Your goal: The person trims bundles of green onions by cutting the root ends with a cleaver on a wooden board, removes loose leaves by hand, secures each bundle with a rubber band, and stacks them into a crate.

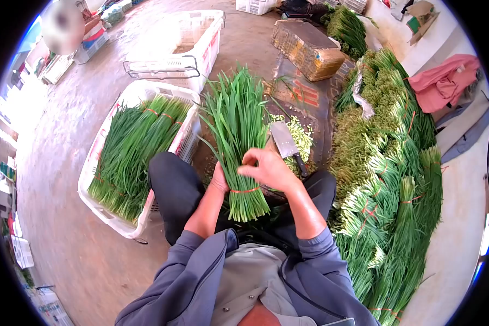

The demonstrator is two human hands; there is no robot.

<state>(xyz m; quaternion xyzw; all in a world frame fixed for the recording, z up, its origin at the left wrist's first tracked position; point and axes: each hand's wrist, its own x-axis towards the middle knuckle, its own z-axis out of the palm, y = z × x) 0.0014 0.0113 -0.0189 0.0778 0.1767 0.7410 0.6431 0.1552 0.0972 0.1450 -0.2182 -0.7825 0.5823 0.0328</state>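
A bunch of long green leafy stalks point(236, 119) stands upright above my lap, its cut ends toward me and a red band point(244, 190) around its lower part. My left hand point(219, 178) is wrapped round the bunch's left side, its fingers partly hidden behind the leaves. On the right side, my right hand point(265, 167) is raised at the leaves just above the band, fingers curled and apart, with nothing visible in them. A cleaver point(286, 142) lies just beyond my right hand, on a surface with chopped pale stalk pieces point(301, 136).
At left, a white basket point(87, 182) holds banded green bunches; another white basket point(212, 49) stands behind it. A taped box point(304, 46) sits farther back. Piled bunches point(386, 185) line the right wall, near a pink cloth point(443, 84). A person point(62, 27) is at the upper left.
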